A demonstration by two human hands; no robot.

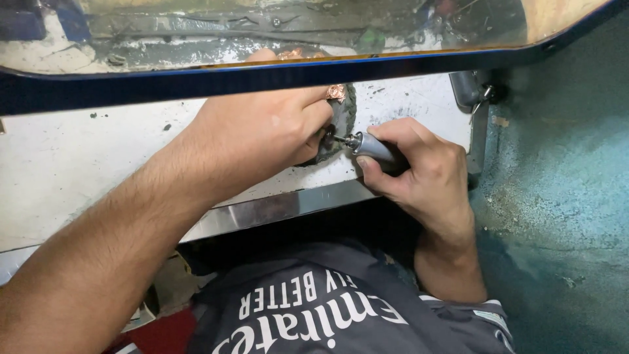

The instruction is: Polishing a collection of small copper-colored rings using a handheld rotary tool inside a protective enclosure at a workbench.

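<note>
Single view only, head-mounted, so no second camera overlaps it. It looks steeply down over the wearer's chest at the white workbench (72, 170), close range. The bench's metal front edge (275, 208) runs diagonally across mid-frame. A blue-rimmed clear shield (262, 73) spans the top, above the bench. The teal floor (563, 196) fills the side right of the bench.
</note>
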